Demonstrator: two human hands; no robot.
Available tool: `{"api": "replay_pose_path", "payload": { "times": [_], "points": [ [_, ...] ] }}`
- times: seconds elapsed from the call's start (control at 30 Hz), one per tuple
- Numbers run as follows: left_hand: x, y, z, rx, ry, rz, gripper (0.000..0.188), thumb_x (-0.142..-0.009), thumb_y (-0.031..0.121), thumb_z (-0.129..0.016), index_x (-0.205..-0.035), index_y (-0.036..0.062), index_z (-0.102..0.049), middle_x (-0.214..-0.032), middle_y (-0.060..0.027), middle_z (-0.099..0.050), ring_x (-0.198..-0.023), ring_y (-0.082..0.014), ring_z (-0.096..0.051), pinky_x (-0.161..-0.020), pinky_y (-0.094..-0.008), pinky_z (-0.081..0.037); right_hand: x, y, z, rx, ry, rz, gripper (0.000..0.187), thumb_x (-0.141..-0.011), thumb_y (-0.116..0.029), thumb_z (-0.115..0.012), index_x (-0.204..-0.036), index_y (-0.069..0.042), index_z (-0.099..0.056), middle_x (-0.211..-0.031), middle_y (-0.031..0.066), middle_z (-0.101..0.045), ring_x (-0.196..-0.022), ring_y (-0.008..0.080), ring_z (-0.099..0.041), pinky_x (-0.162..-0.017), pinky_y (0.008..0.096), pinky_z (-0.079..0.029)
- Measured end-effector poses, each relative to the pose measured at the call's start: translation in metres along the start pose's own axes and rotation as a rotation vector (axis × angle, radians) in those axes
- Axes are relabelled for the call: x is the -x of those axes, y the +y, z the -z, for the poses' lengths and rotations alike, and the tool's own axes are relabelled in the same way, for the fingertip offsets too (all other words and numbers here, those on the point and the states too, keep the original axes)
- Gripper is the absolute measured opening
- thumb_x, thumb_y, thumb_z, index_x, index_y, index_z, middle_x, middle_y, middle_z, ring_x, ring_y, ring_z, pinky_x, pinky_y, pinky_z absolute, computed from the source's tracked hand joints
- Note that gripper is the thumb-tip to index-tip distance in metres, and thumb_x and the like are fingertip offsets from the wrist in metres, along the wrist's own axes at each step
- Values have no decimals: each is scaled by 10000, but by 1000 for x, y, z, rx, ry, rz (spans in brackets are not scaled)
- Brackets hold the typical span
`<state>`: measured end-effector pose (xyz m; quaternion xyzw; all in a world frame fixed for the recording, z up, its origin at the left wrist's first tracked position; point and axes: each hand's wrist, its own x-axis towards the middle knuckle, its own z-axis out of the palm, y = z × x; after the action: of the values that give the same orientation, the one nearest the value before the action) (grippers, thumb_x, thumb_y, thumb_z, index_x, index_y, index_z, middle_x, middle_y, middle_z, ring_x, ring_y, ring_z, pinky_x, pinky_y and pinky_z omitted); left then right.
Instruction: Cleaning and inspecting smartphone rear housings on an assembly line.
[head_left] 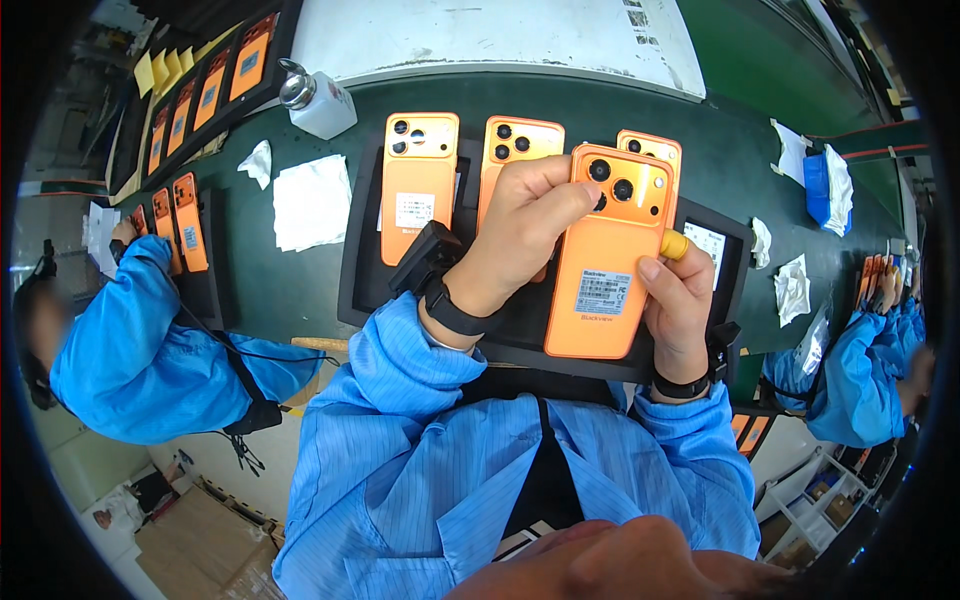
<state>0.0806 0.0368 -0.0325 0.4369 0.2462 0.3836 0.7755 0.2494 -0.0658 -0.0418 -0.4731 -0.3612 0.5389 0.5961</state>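
Note:
An orange smartphone [600, 250] is held up with its back showing, over a black tray [365, 290]. My right hand [680, 300] grips its right edge, thumb on the back and a yellow finger cot on one finger. My left hand [525, 225] is closed at the upper left edge, thumb tip on the camera lenses; its other fingertips are hidden. Left of my hands, another orange phone [420, 165] lies in the tray with a white label. A further phone [525, 140] is partly covered by my left hand. One more phone [650, 145] shows behind the held one.
A white pump bottle [322, 105] and white wipes [312, 203] are on the green table, left of the tray. More wipes [792, 290] and a blue box [828, 190] are at right. Upper left stands a tray of phones [208, 90]. Co-workers in blue [150, 350] flank me.

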Motion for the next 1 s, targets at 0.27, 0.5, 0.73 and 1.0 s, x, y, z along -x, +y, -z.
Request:
{"api": "replay_pose_path", "payload": {
  "times": [0.27,0.5,0.73,1.0],
  "points": [
    [1,2,-1,-24,-15,-30,288,-913,87,-491,-1091,-90,-631,-962,-117,-686,-820,-131,-653,-715,-260,-533,0,-1,-3,0,-1,39,274,-894,-86,-621,-1123,65,-627,-859,56,-691,-644,33,-564,-552,177,-407],
    [2,4,-3,-24,-1,-30,294,-914,91,-495,-1102,-90,-632,-950,-107,-685,-806,-118,-642,-717,-253,-526,0,-1,-2,-2,-15,23,272,-891,-86,-618,-1118,63,-632,-863,57,-693,-650,37,-573,-559,178,-416],
    [2,4,-3,-10,5,-20,287,-914,85,-495,-1095,-88,-636,-949,-102,-687,-808,-112,-638,-716,-253,-521,-3,2,0,-3,-15,1,270,-889,-104,-623,-1104,58,-640,-790,24,-669,-589,30,-529,-517,179,-380],
    [1,6,-3,-45,22,-2,258,-904,80,-498,-1046,-73,-651,-943,-92,-688,-813,-115,-638,-727,-258,-516,-4,1,-2,-4,1,-9,263,-887,-105,-621,-1092,58,-643,-777,14,-660,-577,30,-517,-513,176,-372]
  ]
}}
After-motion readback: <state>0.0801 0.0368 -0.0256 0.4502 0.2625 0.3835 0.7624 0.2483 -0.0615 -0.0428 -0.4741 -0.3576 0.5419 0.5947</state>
